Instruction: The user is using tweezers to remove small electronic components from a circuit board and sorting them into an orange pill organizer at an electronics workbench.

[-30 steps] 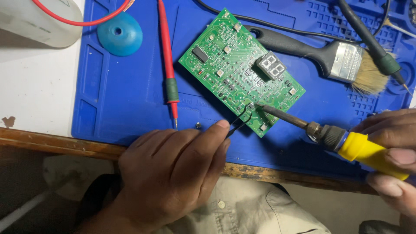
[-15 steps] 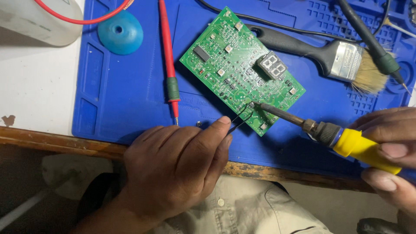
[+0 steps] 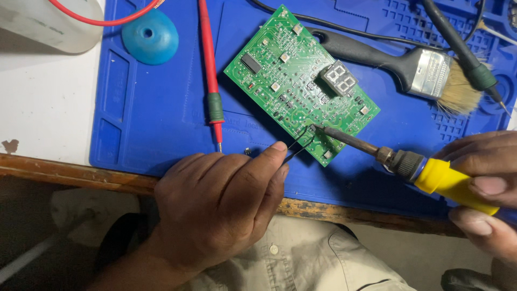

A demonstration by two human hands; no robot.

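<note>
A green circuit board (image 3: 299, 81) with a two-digit display lies tilted on a blue work mat (image 3: 156, 118). My left hand (image 3: 221, 205) pinches thin black tweezers (image 3: 299, 145) whose tips reach the board's near edge. My right hand (image 3: 484, 188) grips the yellow handle of a soldering iron (image 3: 409, 161). The iron's dark tip touches the board right beside the tweezer tips.
A red probe (image 3: 211, 75) with its red wire lies left of the board. A blue dome-shaped object (image 3: 149, 36) and a white container (image 3: 48, 24) sit at the far left. A black-handled brush (image 3: 409, 64) and a black probe (image 3: 463, 48) lie at the far right. The wooden table edge (image 3: 70, 172) runs below the mat.
The soldering iron's tip has slid a little left along the board's near edge, closer to the tweezer tips. My left hand has stayed nearly still.
</note>
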